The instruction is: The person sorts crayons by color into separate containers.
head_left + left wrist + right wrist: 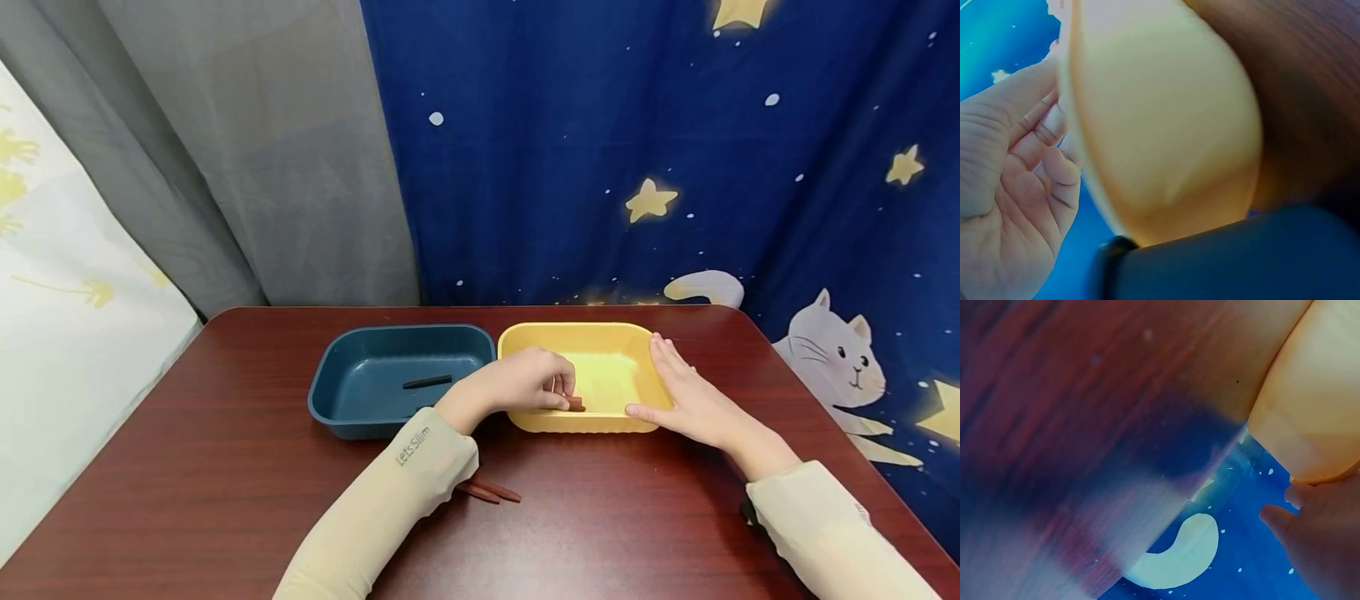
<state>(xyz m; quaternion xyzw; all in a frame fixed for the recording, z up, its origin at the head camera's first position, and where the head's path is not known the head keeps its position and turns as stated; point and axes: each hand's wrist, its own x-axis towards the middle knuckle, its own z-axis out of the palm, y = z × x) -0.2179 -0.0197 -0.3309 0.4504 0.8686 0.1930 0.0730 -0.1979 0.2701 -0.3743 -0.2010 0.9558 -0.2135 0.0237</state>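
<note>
My left hand (pixel 525 379) reaches over the near left part of a yellow tray (pixel 585 422), its fingers curled and its thumb against short reddish-brown sticks (pixel 575 404) inside. In the left wrist view the left hand (pixel 1016 169) shows its palm beside the tray's wall (pixel 1166 112), which hides the fingertips. My right hand (pixel 697 404) rests on the tray's right end with its fingers extended and thumb at the near rim. The right wrist view catches part of the right hand (pixel 1322 531) against the tray's outer side (pixel 1319 394).
Left of the yellow tray stands a dark blue tray (pixel 352 430) with a black stick (pixel 427 382) in it. Brown sticks with tapered tips (pixel 498 490) lie on the wooden table (pixel 585 517), partly under the left sleeve. Curtains (pixel 562 167) hang behind the table.
</note>
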